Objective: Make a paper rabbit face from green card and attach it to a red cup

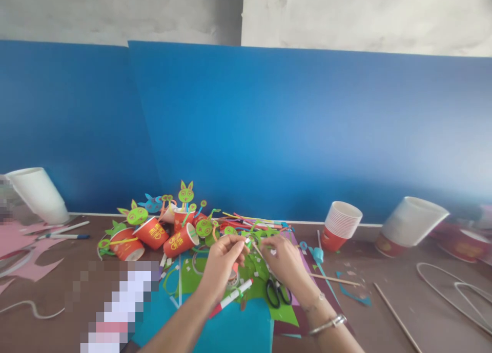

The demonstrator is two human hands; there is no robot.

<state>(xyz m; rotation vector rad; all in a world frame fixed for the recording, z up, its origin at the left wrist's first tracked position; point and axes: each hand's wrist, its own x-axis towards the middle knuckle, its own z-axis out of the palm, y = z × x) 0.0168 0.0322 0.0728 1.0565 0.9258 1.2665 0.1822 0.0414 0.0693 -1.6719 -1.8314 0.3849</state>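
Over the middle of the craft pile, my left hand [225, 261] is closed in a pinch, with a small white piece [248, 241] at its fingertips. My right hand [283, 261] faces it a short gap away, its fingers curled together; a thin pale strip [257, 249] shows by them, but its hold is partly hidden. Below the hands lie green paper [251, 286], blue paper [246, 322], a red-and-white marker [232, 297] and black-handled scissors [277, 293]. A roll of tape [232, 280] sits partly behind my left hand.
Red paper cups [154, 232] with green rabbit cut-outs [186, 193] crowd the left back. Stacked cups [341, 225] stand at right, with a tilted white cup stack [411, 222] beyond. Wooden sticks [395, 314] lie on the brown table. A blue partition [307, 132] closes off the back.
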